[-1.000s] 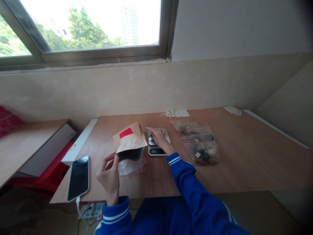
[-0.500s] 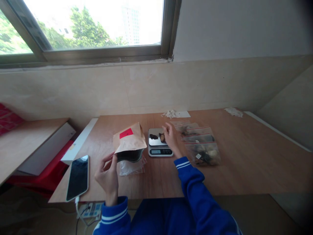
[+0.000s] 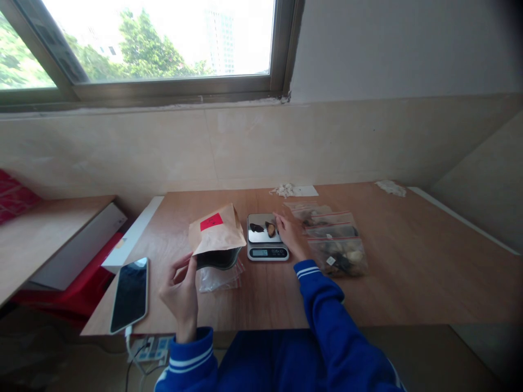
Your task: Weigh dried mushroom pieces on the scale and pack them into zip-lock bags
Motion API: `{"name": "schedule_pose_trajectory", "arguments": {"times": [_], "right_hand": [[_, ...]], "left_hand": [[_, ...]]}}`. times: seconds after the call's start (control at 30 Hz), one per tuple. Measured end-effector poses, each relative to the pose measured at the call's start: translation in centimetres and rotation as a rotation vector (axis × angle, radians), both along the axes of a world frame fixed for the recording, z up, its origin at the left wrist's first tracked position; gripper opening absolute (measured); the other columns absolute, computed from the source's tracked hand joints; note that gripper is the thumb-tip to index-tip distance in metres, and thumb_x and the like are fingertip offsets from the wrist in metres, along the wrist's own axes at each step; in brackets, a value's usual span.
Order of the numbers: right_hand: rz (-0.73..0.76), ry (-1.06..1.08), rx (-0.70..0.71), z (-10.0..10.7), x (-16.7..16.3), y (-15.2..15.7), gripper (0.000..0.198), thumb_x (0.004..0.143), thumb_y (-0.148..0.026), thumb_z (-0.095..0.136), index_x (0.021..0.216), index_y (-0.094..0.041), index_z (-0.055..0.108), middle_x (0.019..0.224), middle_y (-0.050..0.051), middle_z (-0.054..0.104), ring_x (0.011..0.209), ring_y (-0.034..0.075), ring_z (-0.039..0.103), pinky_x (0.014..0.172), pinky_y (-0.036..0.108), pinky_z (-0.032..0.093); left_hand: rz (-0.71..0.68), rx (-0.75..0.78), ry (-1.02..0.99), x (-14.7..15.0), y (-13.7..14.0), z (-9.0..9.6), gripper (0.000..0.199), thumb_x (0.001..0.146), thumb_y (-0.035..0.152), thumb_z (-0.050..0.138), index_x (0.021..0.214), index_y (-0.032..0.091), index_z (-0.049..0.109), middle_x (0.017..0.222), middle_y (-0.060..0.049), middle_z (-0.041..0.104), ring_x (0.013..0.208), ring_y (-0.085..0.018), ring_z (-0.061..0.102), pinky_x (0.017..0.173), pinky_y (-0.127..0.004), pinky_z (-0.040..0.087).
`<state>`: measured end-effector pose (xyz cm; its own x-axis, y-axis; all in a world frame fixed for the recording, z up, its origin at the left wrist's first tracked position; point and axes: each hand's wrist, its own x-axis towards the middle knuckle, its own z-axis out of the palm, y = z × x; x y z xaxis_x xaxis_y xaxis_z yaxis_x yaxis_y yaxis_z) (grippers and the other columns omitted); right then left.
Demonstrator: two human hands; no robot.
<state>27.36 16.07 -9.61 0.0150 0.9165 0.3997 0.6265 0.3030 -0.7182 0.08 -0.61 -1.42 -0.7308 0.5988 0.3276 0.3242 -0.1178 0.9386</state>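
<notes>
paper bag (image 3: pixel 223 237) in left hand (image 3: pixel 180 294)

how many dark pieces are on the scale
2 visible: one dark piece on the left of the scale, another to its right, nearer the right hand, which could hide more at the edge.

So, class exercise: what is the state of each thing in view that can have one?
Tan paper bag with red label: open, left hand gripping its mouth
Silver rectangular digital scale: on, display lit
Dark brown dried pieces: lying on the scale
White-edged rectangular phone: plugged in, screen dark
Clear plastic bags at right: filled
Clear plastic bags at centre: apparently empty
</notes>
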Motion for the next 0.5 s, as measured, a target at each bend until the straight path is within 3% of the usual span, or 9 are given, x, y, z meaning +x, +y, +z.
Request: {"name": "schedule_pose_trajectory", "arguments": {"times": [0.1,0.2,0.3,0.37,0.43,0.5], "right_hand": [[-0.053,0.028,0.096,-0.1,-0.5,-0.2,0.046,0.097,-0.037,0.035,0.128,-0.016,0.061,0.141,0.014,0.053,0.140,0.025,0.037,0.115,0.050,0.030],[-0.141,0.115,0.179,0.0,-1.2,-1.4,0.046,0.094,-0.036,0.037,0.124,-0.011,0.061,0.139,0.019,0.053,0.138,0.028,0.039,0.113,0.052,0.030],[-0.198,0.213,0.265,0.7,-2.4,-4.9,0.039,0.094,-0.032,0.038,0.120,-0.014,0.062,0.131,0.017,0.059,0.129,0.026,0.048,0.109,0.051,0.037],[-0.210,0.269,0.345,1.7,-3.7,-8.2,0.031,0.095,-0.025,0.038,0.108,-0.018,0.065,0.115,0.012,0.066,0.114,0.023,0.058,0.101,0.046,0.045],[-0.158,0.274,0.448,2.8,-5.6,-11.4,0.027,0.094,-0.018,0.039,0.086,-0.021,0.065,0.089,0.007,0.067,0.093,0.021,0.063,0.088,0.041,0.051],[0.054,0.197,0.483,3.9,-7.8,-13.9,0.028,0.091,-0.012,0.039,0.084,-0.021,0.065,0.083,0.005,0.066,0.088,0.020,0.063,0.082,0.037,0.053]], "left_hand": [[-0.012,-0.002,-0.010,-0.1,-0.1,-0.1,0.028,0.074,0.040,0.072,0.088,0.016,0.073,0.079,-0.004,0.074,0.072,-0.019,0.070,0.067,-0.028,0.054],[-0.035,-0.017,-0.031,-0.3,-0.1,-0.4,0.029,0.073,0.042,0.073,0.088,0.017,0.073,0.078,-0.003,0.073,0.072,-0.019,0.070,0.065,-0.027,0.054],[-0.059,-0.022,-0.039,-0.2,-0.2,-0.6,0.029,0.072,0.042,0.074,0.087,0.017,0.073,0.079,-0.003,0.073,0.073,-0.019,0.070,0.065,-0.027,0.054],[-0.069,-0.015,-0.044,0.0,-0.2,-0.7,0.029,0.072,0.042,0.074,0.087,0.017,0.073,0.082,-0.004,0.074,0.073,-0.019,0.070,0.067,-0.027,0.054],[-0.069,-0.009,-0.052,0.3,-0.1,-0.7,0.029,0.072,0.042,0.074,0.087,0.017,0.073,0.083,-0.004,0.074,0.074,-0.020,0.070,0.068,-0.028,0.054],[-0.067,-0.012,-0.045,0.7,0.0,-0.8,0.029,0.072,0.042,0.073,0.087,0.017,0.073,0.082,-0.004,0.074,0.074,-0.020,0.070,0.068,-0.028,0.054]]}}
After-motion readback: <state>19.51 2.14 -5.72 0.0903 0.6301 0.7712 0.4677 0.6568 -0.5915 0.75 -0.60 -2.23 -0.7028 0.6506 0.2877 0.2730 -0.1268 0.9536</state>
